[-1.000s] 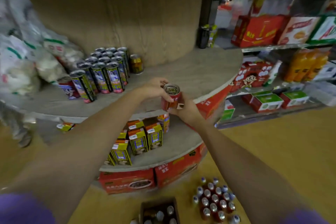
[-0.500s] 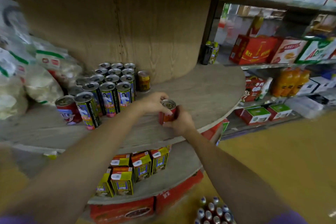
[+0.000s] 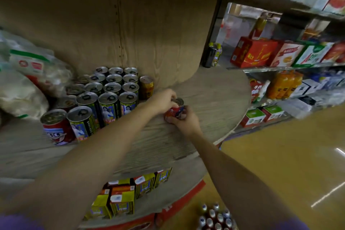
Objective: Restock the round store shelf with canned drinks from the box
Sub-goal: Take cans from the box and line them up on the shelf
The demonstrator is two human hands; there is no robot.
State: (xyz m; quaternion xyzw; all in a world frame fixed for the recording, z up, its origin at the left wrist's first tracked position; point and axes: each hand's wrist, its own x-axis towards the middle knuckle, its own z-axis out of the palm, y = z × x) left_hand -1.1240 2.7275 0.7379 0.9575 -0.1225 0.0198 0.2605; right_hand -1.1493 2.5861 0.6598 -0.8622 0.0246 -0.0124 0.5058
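Head view: both my left hand (image 3: 164, 101) and right hand (image 3: 183, 121) grip the red can (image 3: 175, 111); setting it near the shelf (image 3: 214, 99) front edge risks toppling off.

Two red cans (image 3: 57, 129), one gold can (image 3: 146, 87) and roughly fifteen green cans (image 3: 109, 107) are sitting at ten o'clock.
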